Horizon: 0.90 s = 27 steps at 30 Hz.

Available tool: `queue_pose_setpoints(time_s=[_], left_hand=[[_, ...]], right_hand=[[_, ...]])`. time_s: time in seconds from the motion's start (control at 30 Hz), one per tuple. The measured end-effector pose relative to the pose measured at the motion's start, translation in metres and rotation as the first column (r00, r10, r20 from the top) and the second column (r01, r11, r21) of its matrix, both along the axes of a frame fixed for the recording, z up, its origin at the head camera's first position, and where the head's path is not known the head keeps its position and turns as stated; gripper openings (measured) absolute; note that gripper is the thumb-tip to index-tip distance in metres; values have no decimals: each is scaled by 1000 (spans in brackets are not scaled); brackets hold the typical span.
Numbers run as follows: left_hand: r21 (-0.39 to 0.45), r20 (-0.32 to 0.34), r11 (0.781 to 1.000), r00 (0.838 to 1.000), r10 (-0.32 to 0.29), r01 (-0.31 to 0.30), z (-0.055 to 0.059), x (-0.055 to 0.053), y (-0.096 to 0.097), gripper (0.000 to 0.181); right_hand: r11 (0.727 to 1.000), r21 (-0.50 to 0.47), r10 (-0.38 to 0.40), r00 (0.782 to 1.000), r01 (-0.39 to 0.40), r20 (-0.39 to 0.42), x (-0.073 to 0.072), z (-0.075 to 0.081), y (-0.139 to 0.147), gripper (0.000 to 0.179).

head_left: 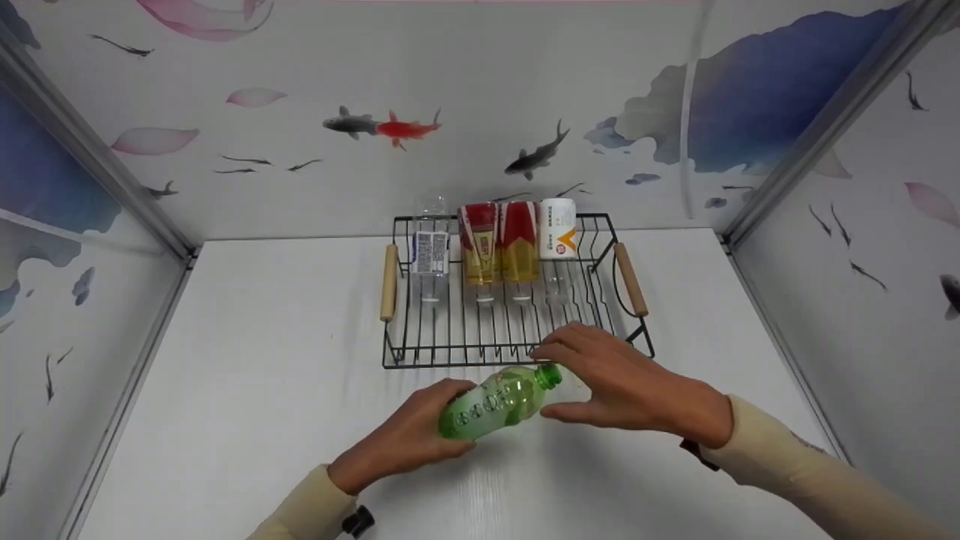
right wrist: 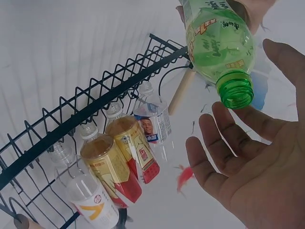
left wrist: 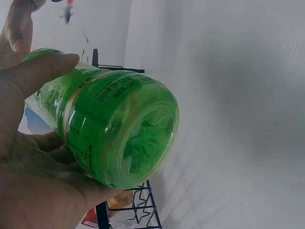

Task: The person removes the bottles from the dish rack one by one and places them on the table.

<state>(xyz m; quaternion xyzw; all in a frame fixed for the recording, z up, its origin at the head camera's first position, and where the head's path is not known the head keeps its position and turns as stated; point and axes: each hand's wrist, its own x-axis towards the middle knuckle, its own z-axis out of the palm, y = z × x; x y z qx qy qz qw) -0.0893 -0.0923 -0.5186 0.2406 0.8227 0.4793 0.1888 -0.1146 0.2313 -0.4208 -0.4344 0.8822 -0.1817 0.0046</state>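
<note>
A green plastic bottle (head_left: 495, 405) without a cap is gripped around its lower half by my left hand (head_left: 416, 427), tilted with its neck toward the right. In the left wrist view the green bottle (left wrist: 119, 124) shows its ribbed base. My right hand (head_left: 622, 379) hovers beside the bottle's mouth, thumb and fingers spread apart with nothing between them. From the right wrist view, the open threaded neck of the bottle (right wrist: 236, 88) sits close to the fingertips of the right hand (right wrist: 257, 162); whether they touch is unclear.
Behind the hands stands a black wire rack (head_left: 517, 352) with wooden handles (head_left: 630, 279). Lying in it are a clear bottle (head_left: 430, 255), two red-and-yellow labelled bottles (head_left: 480, 244) and a white-labelled bottle (head_left: 558, 229). Printed panels wall the white table (head_left: 262, 360).
</note>
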Motion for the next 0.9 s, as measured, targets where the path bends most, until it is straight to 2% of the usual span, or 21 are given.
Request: queue_pose_setpoints(time_s=[0.17, 0.3, 0.47, 0.7, 0.9], left_hand=[[27, 18, 997, 997, 70, -70, -7, 3, -15, 69], [45, 32, 988, 988, 148, -149, -12, 6, -26, 69], [30, 38, 969, 969, 243, -244, -18, 9, -38, 71], [41, 70, 946, 946, 317, -320, -22, 12, -49, 75], [63, 93, 917, 917, 388, -395, -23, 15, -59, 77]], right_hand=[[1000, -8, -15, 1000, 15, 8, -4, 1, 3, 65], [1000, -24, -17, 1000, 17, -1, -7, 0, 6, 64], [999, -27, -33, 999, 33, -6, -10, -2, 9, 63], [998, -49, -43, 999, 42, -13, -15, -7, 13, 60], [995, -72, -74, 997, 76, 24, -21, -12, 16, 61]])
